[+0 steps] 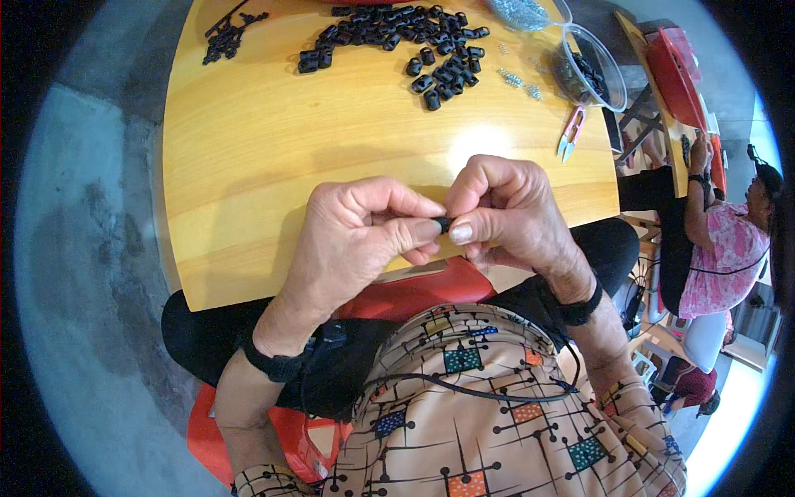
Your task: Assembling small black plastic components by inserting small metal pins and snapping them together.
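Observation:
Over the near part of the wooden table, my left hand (352,236) and my right hand (513,211) meet fingertip to fingertip. Between their thumbs and forefingers they pinch a small black plastic piece (445,224), mostly covered by the fingers. Farther off lies a loose pile of short, hollow black plastic barrels (389,29), like cord lock bodies. Several small metal springs (520,83) are scattered to the right of it. Pink-handled thread snips (570,132) rest near the right edge, blades toward me.
A clear round tub (617,91) with black parts stands at the table's far right, beside a bowl of springs (523,12). Thin black parts (224,41) lie far left. A red stool (422,291) shows below the near edge. Another person (725,240) sits at a table to the right.

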`<state>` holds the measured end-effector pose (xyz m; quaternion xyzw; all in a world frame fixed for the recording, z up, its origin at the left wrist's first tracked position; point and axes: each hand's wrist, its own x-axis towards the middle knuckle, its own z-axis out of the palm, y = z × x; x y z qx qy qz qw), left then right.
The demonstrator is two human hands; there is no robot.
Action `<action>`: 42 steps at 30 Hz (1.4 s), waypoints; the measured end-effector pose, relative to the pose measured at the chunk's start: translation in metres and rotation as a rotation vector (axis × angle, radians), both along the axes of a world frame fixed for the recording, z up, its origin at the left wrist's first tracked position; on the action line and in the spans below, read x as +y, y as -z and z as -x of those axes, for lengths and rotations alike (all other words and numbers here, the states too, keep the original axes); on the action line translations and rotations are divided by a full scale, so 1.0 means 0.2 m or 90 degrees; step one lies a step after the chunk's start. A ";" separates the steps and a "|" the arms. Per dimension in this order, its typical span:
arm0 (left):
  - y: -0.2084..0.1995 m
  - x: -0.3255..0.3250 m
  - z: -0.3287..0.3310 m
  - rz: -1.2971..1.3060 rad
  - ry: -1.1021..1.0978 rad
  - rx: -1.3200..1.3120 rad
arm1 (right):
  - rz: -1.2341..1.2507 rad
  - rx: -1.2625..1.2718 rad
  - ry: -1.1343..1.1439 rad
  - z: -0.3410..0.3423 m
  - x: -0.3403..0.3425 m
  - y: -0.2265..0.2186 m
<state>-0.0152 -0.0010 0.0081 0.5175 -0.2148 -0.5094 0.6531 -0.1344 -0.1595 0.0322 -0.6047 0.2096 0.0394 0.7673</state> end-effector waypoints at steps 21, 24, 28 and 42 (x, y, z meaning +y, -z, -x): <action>0.00 -0.04 0.03 0.029 0.007 0.132 | -0.091 -0.025 -0.002 0.04 0.00 0.00; -0.02 -0.06 0.03 0.012 0.021 0.133 | -0.056 0.020 0.036 0.05 0.00 -0.03; -0.02 -0.06 0.04 0.013 0.037 0.096 | 0.049 0.033 0.043 0.07 -0.03 -0.13; -0.02 -0.06 0.03 0.028 0.015 0.032 | 1.042 -0.081 0.243 0.01 -0.72 -0.25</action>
